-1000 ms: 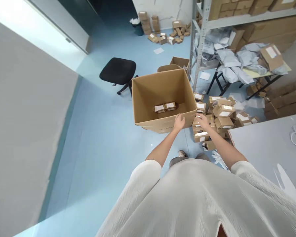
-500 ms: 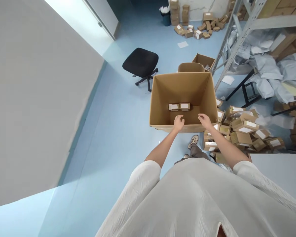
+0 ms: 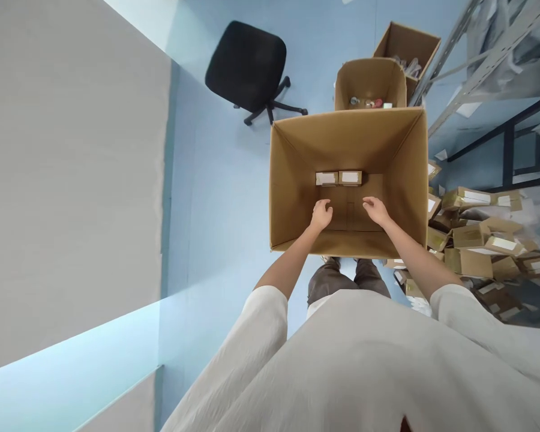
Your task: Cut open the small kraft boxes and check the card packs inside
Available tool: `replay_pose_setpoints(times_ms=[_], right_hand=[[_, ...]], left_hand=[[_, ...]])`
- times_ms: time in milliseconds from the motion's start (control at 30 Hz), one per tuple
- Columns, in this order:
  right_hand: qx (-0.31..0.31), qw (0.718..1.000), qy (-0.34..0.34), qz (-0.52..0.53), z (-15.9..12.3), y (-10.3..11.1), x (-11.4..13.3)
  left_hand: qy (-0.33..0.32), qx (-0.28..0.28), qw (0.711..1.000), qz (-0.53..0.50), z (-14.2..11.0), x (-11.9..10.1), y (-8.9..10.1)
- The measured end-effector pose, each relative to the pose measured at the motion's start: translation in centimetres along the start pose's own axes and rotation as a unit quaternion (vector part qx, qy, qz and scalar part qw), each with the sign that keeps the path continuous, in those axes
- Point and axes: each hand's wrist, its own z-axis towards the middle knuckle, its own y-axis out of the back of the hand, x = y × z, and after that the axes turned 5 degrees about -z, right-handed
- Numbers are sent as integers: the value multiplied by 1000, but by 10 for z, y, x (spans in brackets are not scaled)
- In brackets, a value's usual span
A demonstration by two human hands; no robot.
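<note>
A large open cardboard carton (image 3: 292,180) stands on the blue floor in front of me. On its bottom, toward the far wall, lie two small brown boxes with white labels (image 3: 339,177), side by side. Both my hands reach down inside the carton, just short of those boxes. My left hand (image 3: 321,215) has its fingers curled in, and nothing shows in it. My right hand (image 3: 375,210) is palm down with its fingers loosely stretched out, holding nothing.
A heap of several small labelled boxes (image 3: 477,240) lies on the floor right of the carton. Two smaller open cartons (image 3: 369,81) stand behind it. A black swivel chair (image 3: 247,66) is at the far left, a grey wall (image 3: 72,180) on my left, metal shelving (image 3: 499,54) at the right.
My view has swung over the carton. Both hands have moved from the near rim and the pile down into the carton. The two small boxes inside have not moved.
</note>
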Motion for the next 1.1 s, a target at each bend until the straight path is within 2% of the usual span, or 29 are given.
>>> replay_pose_setpoints(times_ms=[300,433,567,700,833,933,1100], right_hand=[[11,990,1,-138,118,-48,-46],[34,978,10,-207,174,-74,-71],[56,963,6,-264,222,-98,-97],[63,950,4,-307,259,-118,-123],[75,938,6,-338,282,-132,-141],[79,935,-1,-345,293,-140,-150],[67,950,-3,-306,305,-152,-163]], left_hand=[[-7,68,997,31,139,89,-18],[-27,72,997,20,193,127,-37],[-26,73,997,20,231,156,-63],[-14,78,997,5,250,176,-91],[-3,85,996,-11,252,193,-113],[0,94,995,-18,251,203,-122],[-2,105,994,-30,251,216,-133]])
